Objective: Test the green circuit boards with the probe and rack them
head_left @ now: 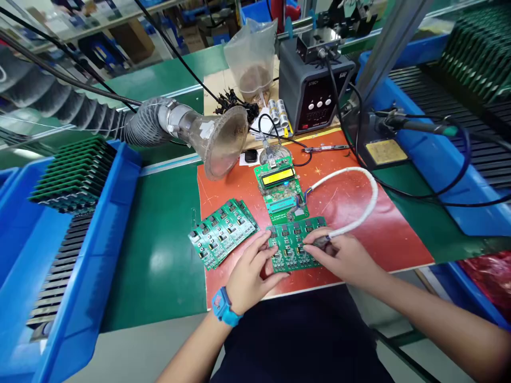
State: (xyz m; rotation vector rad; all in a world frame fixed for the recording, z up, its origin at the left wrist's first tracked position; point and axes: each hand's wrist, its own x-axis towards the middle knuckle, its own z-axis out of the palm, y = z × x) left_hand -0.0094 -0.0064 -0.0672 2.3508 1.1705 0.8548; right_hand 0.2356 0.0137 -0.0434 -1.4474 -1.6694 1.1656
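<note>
A green circuit board panel [293, 246] with several small digit displays lies flat on the orange-red mat. My left hand [249, 272], a blue watch on its wrist, grips the panel's left edge between fingers and thumb. In my right hand [349, 256] is a dark probe connector [321, 241] at the end of a white cable [374, 194], held low against the panel's right half; its tip is hidden by my fingers. That cable runs to a green programmer board [282, 190] with a lit yellow screen, just behind the panel. Left of my hands lies a stack of similar panels [223, 234].
A fume extraction funnel [225, 141] hangs over the mat's back left. Behind stand a soldering station [315, 88] and an iron holder [385, 151]. Blue bins [114, 213] with racked boards flank the bench. Black cables cross the right side.
</note>
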